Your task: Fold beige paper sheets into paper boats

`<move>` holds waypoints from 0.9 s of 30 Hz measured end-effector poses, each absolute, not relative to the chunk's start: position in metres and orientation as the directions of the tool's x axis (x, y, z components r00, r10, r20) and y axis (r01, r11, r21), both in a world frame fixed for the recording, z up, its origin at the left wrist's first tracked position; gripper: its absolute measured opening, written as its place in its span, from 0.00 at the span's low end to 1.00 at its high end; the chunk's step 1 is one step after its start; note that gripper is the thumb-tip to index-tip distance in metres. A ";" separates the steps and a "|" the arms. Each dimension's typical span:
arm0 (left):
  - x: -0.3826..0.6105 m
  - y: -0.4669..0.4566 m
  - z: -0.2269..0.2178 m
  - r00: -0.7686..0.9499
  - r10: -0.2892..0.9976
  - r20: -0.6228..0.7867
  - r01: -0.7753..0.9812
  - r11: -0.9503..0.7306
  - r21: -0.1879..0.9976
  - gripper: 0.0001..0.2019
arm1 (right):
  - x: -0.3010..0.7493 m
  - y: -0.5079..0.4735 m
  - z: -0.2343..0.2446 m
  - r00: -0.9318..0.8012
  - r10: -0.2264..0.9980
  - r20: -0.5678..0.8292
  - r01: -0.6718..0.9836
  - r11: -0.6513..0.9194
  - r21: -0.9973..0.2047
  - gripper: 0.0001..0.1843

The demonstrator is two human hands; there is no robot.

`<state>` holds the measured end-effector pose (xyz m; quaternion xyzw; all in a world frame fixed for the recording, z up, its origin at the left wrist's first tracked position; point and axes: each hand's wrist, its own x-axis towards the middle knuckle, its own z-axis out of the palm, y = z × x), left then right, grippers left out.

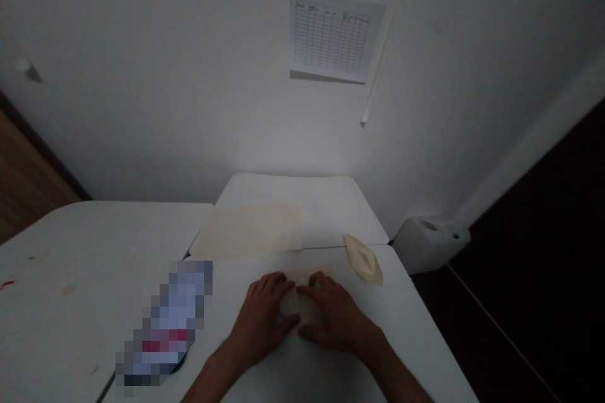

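My left hand (262, 321) and my right hand (333, 315) lie side by side on a cream sheet of paper (302, 277) on the white table (416, 321). The fingers of both hands are stretched flat and press down on the paper; the fingertips nearly meet in the middle. A folded cream paper shape (363, 258) rests just beyond my right hand, near the table's right edge. Another flat cream sheet (250, 230) lies farther back, ahead of my left hand.
A blurred-out flat object (165, 321) lies left of my left hand. A second white table (70, 277) adjoins on the left. A white bin-like container (430, 240) stands on the dark floor at right. A printed chart (333, 34) hangs on the wall.
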<state>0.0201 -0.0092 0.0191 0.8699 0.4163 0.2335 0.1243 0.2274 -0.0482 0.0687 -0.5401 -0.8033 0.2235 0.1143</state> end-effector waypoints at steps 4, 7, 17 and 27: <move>0.020 -0.010 0.021 0.539 0.787 0.300 0.665 -0.617 0.422 0.26 | 0.227 -0.048 0.069 -0.392 0.919 -0.049 0.813 0.321 -0.485 0.42; 0.019 -0.011 0.020 0.539 0.783 0.310 0.659 -0.621 0.424 0.26 | 0.228 -0.048 0.069 -0.397 0.916 -0.051 0.807 0.322 -0.496 0.43; 0.015 -0.022 0.024 0.537 0.717 0.444 0.627 -0.692 0.357 0.22 | 0.226 -0.046 0.070 -0.359 0.930 -0.081 0.828 0.277 -0.488 0.44; 0.009 -0.054 0.024 0.717 0.591 0.370 0.532 -0.806 0.259 0.20 | 0.229 -0.046 0.067 -0.367 0.929 -0.053 0.820 0.296 -0.491 0.43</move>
